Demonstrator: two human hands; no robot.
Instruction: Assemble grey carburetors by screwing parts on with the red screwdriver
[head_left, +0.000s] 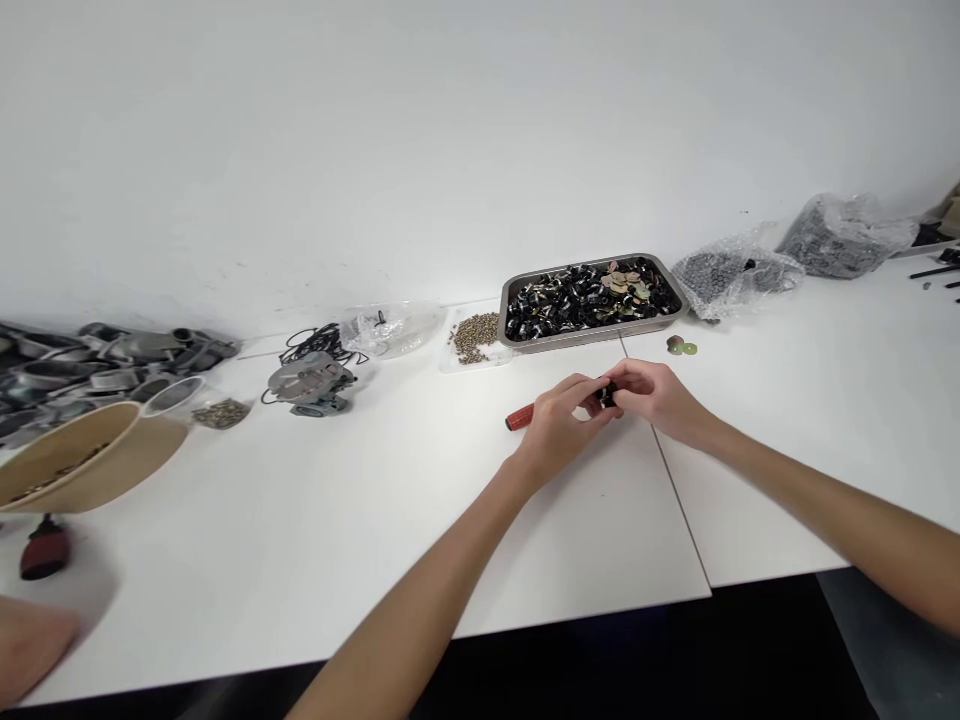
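Note:
Between my two hands is a small black part [607,394], mostly covered by fingers. My left hand [559,420] is closed on it from the left, thumb and fingers pinching. From the right, the fingertips of my right hand [651,392] press on the same part. A red screwdriver-like handle [519,417] lies on the table just left of my left hand, its other end hidden behind that hand. Beyond my hands stands a metal tray [562,345] heaped with small black parts and some brassy discs. A few greenish discs [681,346] lie right of the tray.
Small brass screws [476,335] lie on a clear sheet. A grey metal casting [311,383], black cords [322,343] and a tan bowl [142,450] are to the left. Plastic bags of grey parts [731,275] sit at back right. Another person's hand [30,640] shows at lower left.

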